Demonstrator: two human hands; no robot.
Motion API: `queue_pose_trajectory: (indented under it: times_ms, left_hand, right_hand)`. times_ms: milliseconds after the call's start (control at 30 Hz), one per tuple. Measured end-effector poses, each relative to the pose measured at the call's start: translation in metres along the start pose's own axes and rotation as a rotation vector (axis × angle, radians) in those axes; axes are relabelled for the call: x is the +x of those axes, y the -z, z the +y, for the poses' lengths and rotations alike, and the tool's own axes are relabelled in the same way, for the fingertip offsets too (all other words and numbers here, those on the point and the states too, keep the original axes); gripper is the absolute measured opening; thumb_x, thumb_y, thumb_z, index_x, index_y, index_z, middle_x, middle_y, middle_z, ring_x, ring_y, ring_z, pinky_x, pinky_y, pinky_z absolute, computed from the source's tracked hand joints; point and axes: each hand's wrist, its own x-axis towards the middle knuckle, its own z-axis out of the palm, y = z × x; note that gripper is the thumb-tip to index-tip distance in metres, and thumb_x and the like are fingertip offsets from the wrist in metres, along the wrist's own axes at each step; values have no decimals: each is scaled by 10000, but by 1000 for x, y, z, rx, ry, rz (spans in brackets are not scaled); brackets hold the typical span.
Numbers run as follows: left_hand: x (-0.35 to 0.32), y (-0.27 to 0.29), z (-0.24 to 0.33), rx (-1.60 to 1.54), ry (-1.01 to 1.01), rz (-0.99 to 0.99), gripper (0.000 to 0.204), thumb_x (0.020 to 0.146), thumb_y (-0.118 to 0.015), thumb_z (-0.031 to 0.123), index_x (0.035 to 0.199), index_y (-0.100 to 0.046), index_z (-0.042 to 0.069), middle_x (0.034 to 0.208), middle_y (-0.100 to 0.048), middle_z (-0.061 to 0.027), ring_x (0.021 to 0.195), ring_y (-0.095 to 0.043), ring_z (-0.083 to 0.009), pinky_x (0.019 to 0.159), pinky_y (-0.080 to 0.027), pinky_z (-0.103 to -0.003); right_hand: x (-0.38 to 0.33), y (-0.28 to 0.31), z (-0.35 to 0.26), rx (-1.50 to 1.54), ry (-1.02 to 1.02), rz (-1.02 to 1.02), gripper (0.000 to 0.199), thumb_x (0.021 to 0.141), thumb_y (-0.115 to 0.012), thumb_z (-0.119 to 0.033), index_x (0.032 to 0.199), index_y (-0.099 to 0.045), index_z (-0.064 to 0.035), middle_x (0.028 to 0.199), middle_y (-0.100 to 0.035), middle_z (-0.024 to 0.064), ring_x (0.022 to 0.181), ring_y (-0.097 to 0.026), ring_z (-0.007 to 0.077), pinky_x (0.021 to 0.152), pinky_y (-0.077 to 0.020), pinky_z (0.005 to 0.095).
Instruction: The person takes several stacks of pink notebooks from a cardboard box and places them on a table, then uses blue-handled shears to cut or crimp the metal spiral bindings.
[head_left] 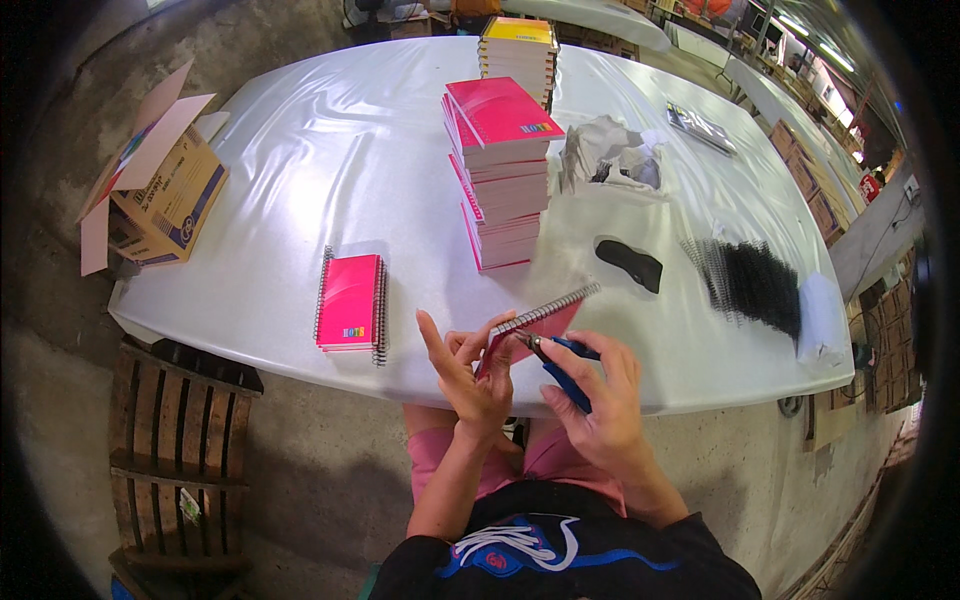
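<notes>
Head view: 2 hands, left pinching pink notebook, right gripping blue-handled pliers.

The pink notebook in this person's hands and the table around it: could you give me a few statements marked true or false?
1. The left hand holds a pink spiral notebook. True.
2. The right hand is empty. False: it grips blue-handled pliers at the notebook's wire.
3. A finished pink notebook lies flat on the white table. True.
4. The tall stack of pink notebooks stands on the floor. False: on the table.
5. Black wire spirals lie to the person's left. False: to the right.
</notes>
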Motion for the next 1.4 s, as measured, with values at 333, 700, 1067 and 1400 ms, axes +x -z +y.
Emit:
queue_pose_trajectory:
  times_ms: [333, 700, 1067, 1400]
  left_hand:
    - [0, 0, 7, -50, 13, 59, 880, 864, -658, 73, 1439, 1, -23, 995, -692, -122, 789, -505, -123, 789, -399, -231]
    - [-27, 1, -41, 187, -84, 56, 668, 908, -570, 34, 1399, -124, -50, 1061, -660, -146, 881, -557, -128, 841, -397, -253]
    - [-23, 11, -27, 164, -86, 36, 683, 879, -616, 47, 1397, -182, -53, 1043, -667, -151, 819, -557, -134, 802, -430, -263]
    - [-19, 10, -33, 219, -458, 13, 534, 882, -589, 13, 1334, -307, -21, 1005, -691, -152, 718, -651, -196, 699, -476, -292]
  right_hand:
    - [-1, 4, -3, -13, -6, 2, 435, 797, -687, -243, 1222, -599, -217, 1169, -538, 93, 1060, -495, 290, 922, -334, 416]
    - [-3, -5, 3, -105, 12, -91, 428, 797, -676, -240, 1218, -598, -234, 1141, -545, 74, 1054, -490, 278, 911, -328, 428]
    - [0, -9, -5, -103, 20, -145, 430, 803, -671, -249, 1226, -592, -243, 1132, -543, 60, 1050, -483, 271, 907, -320, 425]
    - [0, 4, -7, 128, -132, -369, 431, 871, -616, -256, 1287, -517, -210, 1053, -556, 67, 921, -549, 273, 792, -426, 416]
